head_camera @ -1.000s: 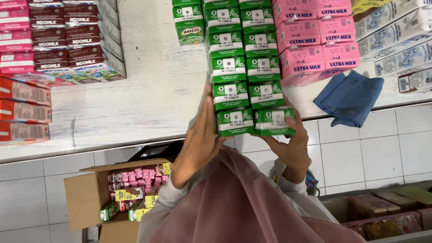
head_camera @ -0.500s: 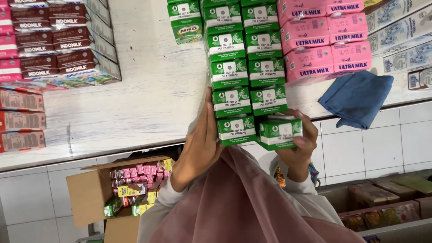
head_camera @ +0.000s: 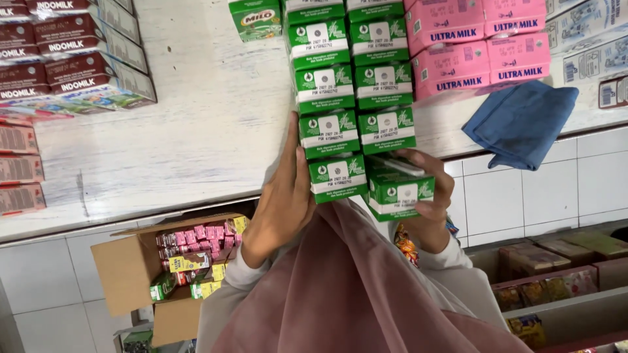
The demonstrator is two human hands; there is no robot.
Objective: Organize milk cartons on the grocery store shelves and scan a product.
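Two columns of small green drink cartons [head_camera: 327, 88] lie on a pale wooden counter [head_camera: 196, 131], running away from me. My left hand [head_camera: 282, 196] lies flat against the left side of the nearest left carton [head_camera: 337, 178], fingers stretched along the column. My right hand [head_camera: 433, 196] grips the nearest right green carton [head_camera: 399, 189], which is tilted and lifted off the line at the counter's front edge. A pink head covering [head_camera: 353, 287] hides my lower arms.
Pink cartons [head_camera: 471, 46] stand right of the green ones, and a blue cloth [head_camera: 520, 121] hangs over the edge. Brown and red cartons [head_camera: 72, 65] sit at the left. An open cardboard box [head_camera: 131, 261] of small packs stands on the floor below, against white tiles.
The nearest right green carton has come out of its column and now sits tilted in my right hand. My left hand stays against the left column.
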